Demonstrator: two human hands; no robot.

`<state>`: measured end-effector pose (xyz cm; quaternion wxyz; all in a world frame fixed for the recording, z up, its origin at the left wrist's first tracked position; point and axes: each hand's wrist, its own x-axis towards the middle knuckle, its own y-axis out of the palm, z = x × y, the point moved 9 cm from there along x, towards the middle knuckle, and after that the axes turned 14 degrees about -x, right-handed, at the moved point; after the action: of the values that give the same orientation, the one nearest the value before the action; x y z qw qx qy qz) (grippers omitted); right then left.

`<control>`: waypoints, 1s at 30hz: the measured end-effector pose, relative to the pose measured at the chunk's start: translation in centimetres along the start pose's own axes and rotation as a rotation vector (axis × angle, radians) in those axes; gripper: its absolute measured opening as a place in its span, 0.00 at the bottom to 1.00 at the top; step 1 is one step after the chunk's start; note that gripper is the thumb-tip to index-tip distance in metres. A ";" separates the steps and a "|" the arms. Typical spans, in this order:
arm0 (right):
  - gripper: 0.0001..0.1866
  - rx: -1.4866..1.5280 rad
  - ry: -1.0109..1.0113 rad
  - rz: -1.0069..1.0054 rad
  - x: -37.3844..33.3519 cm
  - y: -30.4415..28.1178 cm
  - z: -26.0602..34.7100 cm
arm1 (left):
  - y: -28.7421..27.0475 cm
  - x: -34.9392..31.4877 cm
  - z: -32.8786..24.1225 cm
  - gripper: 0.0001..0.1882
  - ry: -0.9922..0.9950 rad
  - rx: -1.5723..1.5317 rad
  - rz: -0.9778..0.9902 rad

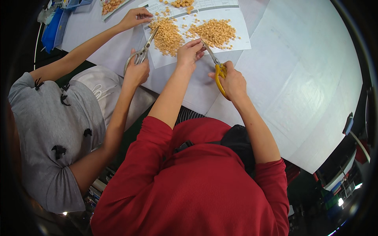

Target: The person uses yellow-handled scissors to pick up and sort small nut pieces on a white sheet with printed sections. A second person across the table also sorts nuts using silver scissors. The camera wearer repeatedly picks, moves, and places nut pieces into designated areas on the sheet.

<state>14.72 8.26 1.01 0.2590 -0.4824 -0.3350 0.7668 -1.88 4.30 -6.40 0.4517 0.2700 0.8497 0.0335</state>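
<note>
My right hand is closed round the yellow handles of a pair of scissors, whose blades point up and left. Their tips reach the fingertips of my left hand, which are pinched together; whatever lies between them is too small to make out. Just beyond my hands, a pile of small orange-tan pieces is heaped on a white printed sheet. Left of it is a second pile of the same pieces, close to my left hand.
At my left sits a person in a grey shirt, holding silver scissors in one hand, with the other hand beside the left pile. Larger orange clumps, a bag of pieces and a blue basket lie farther back on the white table.
</note>
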 end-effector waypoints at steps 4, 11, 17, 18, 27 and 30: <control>0.35 -0.006 0.011 0.013 0.0 0.2 -0.2 | -0.2 0.4 -0.1 0.11 0.025 -0.036 0.023; 0.37 0.065 -0.037 -0.029 -0.3 0.1 -0.3 | 0.0 1.2 -1.7 0.14 0.107 0.053 0.146; 0.37 0.058 -0.032 0.004 -0.3 -0.3 -0.1 | 1.3 0.8 -3.3 0.16 0.219 0.262 0.256; 0.36 0.065 -0.029 0.007 -0.2 -0.5 -0.1 | 1.5 0.9 -3.5 0.16 0.232 0.292 0.267; 0.36 0.104 -0.021 -0.016 -0.1 -0.8 -0.5 | 2.4 1.9 -3.9 0.16 0.257 0.388 0.316; 0.36 0.071 0.000 -0.026 0.0 -0.8 -0.9 | 2.8 2.2 -4.2 0.15 0.314 0.428 0.316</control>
<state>15.55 9.01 1.34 0.2859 -0.4684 -0.3136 0.7749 -4.97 8.52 -4.71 0.2369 0.4793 0.8444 -0.0349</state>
